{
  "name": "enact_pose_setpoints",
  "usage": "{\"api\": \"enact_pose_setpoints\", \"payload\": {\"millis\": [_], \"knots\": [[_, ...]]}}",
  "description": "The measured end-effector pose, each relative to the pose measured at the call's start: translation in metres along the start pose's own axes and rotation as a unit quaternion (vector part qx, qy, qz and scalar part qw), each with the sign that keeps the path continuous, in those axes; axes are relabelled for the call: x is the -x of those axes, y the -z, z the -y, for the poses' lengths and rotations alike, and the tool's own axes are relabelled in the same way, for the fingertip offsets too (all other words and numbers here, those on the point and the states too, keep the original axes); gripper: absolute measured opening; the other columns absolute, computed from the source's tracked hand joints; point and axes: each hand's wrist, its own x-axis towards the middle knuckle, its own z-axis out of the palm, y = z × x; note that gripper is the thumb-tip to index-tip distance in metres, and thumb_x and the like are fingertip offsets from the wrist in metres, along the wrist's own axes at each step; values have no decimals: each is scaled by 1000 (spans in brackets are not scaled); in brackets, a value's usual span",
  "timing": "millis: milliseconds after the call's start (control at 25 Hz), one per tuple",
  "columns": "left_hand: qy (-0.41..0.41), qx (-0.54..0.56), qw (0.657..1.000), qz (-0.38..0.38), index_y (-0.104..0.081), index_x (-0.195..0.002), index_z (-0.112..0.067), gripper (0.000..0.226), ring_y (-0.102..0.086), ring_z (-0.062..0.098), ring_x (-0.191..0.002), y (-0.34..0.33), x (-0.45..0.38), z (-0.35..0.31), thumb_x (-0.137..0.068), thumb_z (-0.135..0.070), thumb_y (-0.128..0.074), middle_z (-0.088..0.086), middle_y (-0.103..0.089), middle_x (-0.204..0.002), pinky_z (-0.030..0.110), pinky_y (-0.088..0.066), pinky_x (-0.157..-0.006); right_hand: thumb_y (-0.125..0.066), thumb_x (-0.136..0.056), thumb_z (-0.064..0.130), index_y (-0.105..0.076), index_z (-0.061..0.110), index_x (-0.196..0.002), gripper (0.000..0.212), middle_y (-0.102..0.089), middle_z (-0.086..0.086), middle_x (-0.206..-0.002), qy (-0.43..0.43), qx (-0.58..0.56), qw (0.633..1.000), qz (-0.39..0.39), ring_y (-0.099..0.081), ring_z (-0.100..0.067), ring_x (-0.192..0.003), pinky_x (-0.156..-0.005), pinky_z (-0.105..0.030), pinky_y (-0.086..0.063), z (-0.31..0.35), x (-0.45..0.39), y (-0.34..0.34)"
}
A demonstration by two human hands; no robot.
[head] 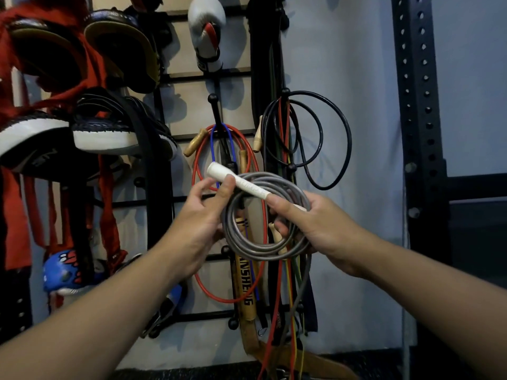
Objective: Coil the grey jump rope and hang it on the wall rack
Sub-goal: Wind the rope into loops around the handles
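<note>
The grey jump rope (263, 250) is wound into a round coil of several loops, held up in front of the wall rack (164, 124). My right hand (318, 229) grips the coil's right side, fingers through the loops. My left hand (197, 215) pinches the rope's white handle (238, 182), which lies slanted across the top of the coil. A loose grey tail drops from the coil's lower right. Just above the coil, a black ball-tipped hook (213, 105) on the rack carries red and blue ropes.
A red rope (253, 160) with wooden handles hangs behind the coil. Black cable loops (348, 133) hang at the right. Boxing pads (104, 130) and a white glove (207, 31) fill the upper left. A wooden bat (247, 292) hangs below. A black perforated steel post (414, 105) stands at the far right.
</note>
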Motion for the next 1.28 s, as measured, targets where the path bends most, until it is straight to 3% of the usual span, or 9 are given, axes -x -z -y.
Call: {"api": "enact_pose_setpoints", "payload": {"millis": [120,240,360,480,680,840,1000,1160,1280], "knots": [[-100,-204,974,-4,-36,-151,-36,107,-65,15,-118,24,-10,-22,-61,-83,-70,-6,-66,-128,39,-55,-93,-61,-97,46,-67,19,-89,29,-60,1,-63,-4,80,996,44,-52,-11,-52,-48,-19,-44,-1,-2,14],[-188,-375,899,122,-45,-146,-41,89,-58,6,-128,25,-22,-53,-69,-78,-68,-13,-60,-141,37,-48,-106,-64,-94,50,-69,17,-88,34,-61,5,-61,-11,168,982,84,-50,-6,-50,-48,-18,-41,5,-7,23],[-126,-513,803,276,-45,-147,-40,82,-57,2,-127,-2,-24,-74,-75,-71,-72,-16,-58,-142,35,-46,-111,-68,-91,48,-67,20,-80,30,-62,5,-60,-24,225,965,132,-50,-4,-48,-45,-16,-38,20,-14,30],[-53,-548,761,343,-47,-142,-39,79,-62,1,-118,-24,-22,-68,-73,-60,-79,-17,-63,-130,33,-47,-108,-74,-81,53,-72,13,-85,41,-65,4,-60,-51,254,951,167,-54,-7,-49,-47,-17,-40,35,-20,33],[-61,-458,809,362,-69,-121,-22,44,-74,17,-107,-24,-22,-40,-81,-32,-85,1,-80,-112,46,-54,-103,-71,-85,56,-79,16,-97,43,-74,-19,-82,-36,289,936,198,-63,-22,-70,-68,-33,-49,45,-24,34],[-46,-386,858,335,-66,-124,-14,40,-77,21,-81,-18,-18,-32,-88,-26,-78,6,-79,-87,40,-62,-84,-64,-81,62,-76,11,-101,56,-57,3,-52,-21,260,954,147,-49,-9,-47,-47,-20,-39,42,-22,39],[-61,-367,875,310,-68,-113,-19,23,-63,17,-57,-7,-11,-31,-93,-31,-71,-1,-65,-65,33,-55,-61,-51,-82,74,-68,10,-93,67,-48,5,-52,-38,197,973,115,-38,-11,-43,-46,-26,-35,42,-21,57],[-79,-276,931,224,-68,-112,-16,22,-57,14,-55,4,-17,-33,-96,-30,-68,-3,-58,-64,32,-55,-59,-53,-85,74,-59,16,-61,64,-38,1,-50,-58,201,975,75,-41,-19,-45,-55,-35,-54,37,-18,74],[-104,-133,981,91,-68,-106,-18,12,-51,9,-50,8,-24,-26,-100,-26,-63,-8,-56,-60,24,-50,-53,-54,-83,78,-44,22,-56,63,-34,0,-53,-84,148,985,35,-39,-19,-45,-64,-41,-61,26,-16,81]]}}
